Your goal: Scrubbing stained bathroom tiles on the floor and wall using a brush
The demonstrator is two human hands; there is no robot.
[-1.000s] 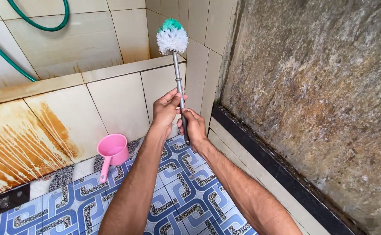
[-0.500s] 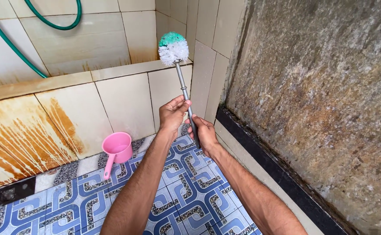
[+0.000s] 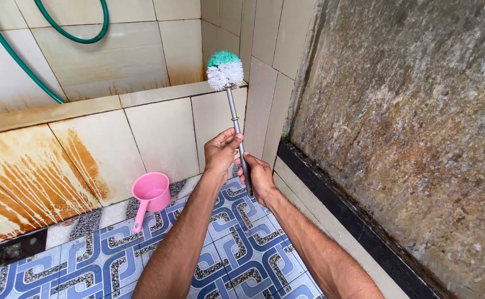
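Observation:
I hold a toilet brush upright in front of me. Its white and green bristle head (image 3: 224,70) points up near the tiled corner, and its grey handle (image 3: 234,119) runs down into my hands. My left hand (image 3: 222,150) pinches the handle higher up with its fingertips. My right hand (image 3: 258,176) is wrapped around the lower end of the handle. The brush head hangs in the air just in front of the low wall's ledge, touching nothing that I can see.
A pink plastic scoop (image 3: 150,194) stands on the blue patterned floor tiles (image 3: 231,243) beside a low rust-stained tiled wall (image 3: 59,160). A green hose (image 3: 59,33) loops behind that wall. A rough stained wall (image 3: 408,122) rises at right above a black skirting strip (image 3: 342,216).
The brush head has come lower in view and both hands have shifted slightly right and down with it. The grip of both hands is unchanged.

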